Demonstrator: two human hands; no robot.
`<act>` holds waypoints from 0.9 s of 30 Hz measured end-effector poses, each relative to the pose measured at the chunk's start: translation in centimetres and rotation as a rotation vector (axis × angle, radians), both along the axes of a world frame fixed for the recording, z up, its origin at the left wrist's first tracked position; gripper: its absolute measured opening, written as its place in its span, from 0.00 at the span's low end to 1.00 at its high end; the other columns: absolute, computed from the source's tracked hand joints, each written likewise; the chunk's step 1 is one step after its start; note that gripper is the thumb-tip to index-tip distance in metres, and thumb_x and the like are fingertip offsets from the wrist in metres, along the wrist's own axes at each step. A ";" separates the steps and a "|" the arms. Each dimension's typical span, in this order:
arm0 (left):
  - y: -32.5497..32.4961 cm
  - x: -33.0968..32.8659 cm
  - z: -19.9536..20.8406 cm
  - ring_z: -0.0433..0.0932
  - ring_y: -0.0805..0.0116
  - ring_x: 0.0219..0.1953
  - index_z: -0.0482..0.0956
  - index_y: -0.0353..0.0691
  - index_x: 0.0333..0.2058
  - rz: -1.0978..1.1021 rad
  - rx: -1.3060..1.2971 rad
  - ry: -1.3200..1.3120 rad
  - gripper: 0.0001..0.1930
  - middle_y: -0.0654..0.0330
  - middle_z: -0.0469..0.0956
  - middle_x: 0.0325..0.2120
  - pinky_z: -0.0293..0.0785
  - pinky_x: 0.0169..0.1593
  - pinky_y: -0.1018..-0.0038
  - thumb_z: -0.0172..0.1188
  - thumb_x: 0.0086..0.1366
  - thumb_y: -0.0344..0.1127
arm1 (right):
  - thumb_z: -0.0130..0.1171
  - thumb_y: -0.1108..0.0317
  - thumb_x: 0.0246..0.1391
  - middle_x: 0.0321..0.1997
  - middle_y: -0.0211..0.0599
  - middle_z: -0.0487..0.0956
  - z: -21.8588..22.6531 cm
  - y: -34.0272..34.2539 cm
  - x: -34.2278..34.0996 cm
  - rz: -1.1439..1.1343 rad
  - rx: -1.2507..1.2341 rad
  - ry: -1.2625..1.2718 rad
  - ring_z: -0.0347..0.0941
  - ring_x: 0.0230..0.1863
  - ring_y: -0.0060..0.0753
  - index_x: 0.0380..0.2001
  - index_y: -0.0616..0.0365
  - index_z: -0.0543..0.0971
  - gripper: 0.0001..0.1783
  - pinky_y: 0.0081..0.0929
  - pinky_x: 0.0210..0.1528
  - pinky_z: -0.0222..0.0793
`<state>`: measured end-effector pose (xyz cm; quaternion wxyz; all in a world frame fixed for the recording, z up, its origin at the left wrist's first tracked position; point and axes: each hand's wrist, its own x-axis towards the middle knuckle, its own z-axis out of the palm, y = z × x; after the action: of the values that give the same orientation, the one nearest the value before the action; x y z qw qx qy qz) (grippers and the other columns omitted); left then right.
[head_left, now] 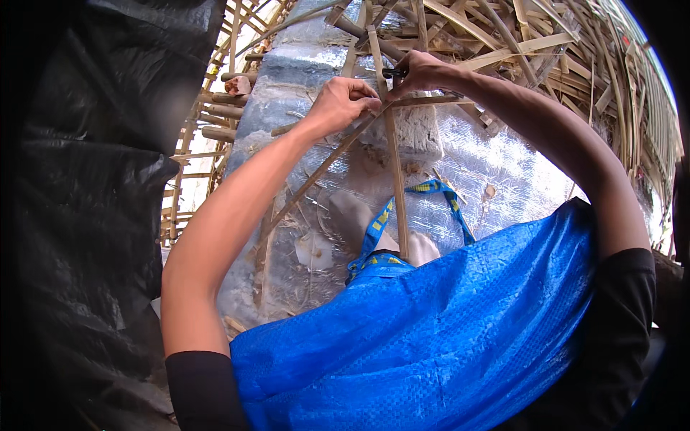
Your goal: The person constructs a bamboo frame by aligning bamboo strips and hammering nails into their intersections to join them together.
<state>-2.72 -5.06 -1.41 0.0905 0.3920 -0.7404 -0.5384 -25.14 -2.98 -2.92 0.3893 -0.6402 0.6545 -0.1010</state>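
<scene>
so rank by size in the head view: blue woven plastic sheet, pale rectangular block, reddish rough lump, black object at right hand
Blue sheet, enlarged by nearness
Pale block
Reddish lump
Black object, visible part

The left hand (pixel 346 105) is at crossed bamboo strips (pixel 393 154), near the right hand (pixel 420 70) holding a black tool (pixel 393 73).

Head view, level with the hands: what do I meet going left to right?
Black plastic sheet → reddish chunk → left hand → right hand → pile of bamboo strips.
</scene>
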 end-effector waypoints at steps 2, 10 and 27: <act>-0.3 0.0 -0.8 0.78 0.79 0.30 0.81 0.33 0.37 -0.097 -0.172 -0.028 0.09 0.63 0.83 0.28 0.74 0.36 0.80 0.64 0.62 0.32 | 0.78 0.49 0.32 0.25 0.30 0.79 -0.1 0.1 -0.2 0.008 -0.010 -0.004 0.75 0.30 0.28 0.24 0.53 0.84 0.21 0.32 0.34 0.67; -0.2 -0.5 -2.0 0.80 0.69 0.35 0.83 0.36 0.39 0.028 -0.307 0.054 0.09 0.58 0.83 0.33 0.75 0.41 0.72 0.62 0.64 0.34 | 0.78 0.49 0.32 0.25 0.29 0.79 -0.5 -0.1 -0.7 -0.012 0.006 0.000 0.74 0.29 0.28 0.23 0.53 0.84 0.21 0.32 0.33 0.66; -4.2 4.7 -1.1 0.73 0.52 0.27 0.68 0.30 0.28 -0.196 -0.397 -0.292 0.18 0.47 0.74 0.23 0.66 0.35 0.58 0.40 0.70 0.41 | 0.79 0.49 0.33 0.24 0.27 0.78 -1.3 -1.1 -0.4 -0.003 0.085 -0.009 0.71 0.26 0.24 0.24 0.55 0.82 0.23 0.27 0.30 0.63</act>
<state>2.00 -9.24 -2.55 0.0052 0.3665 -0.8711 -0.3268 -25.49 -4.05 -4.23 0.4191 -0.6217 0.6573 -0.0765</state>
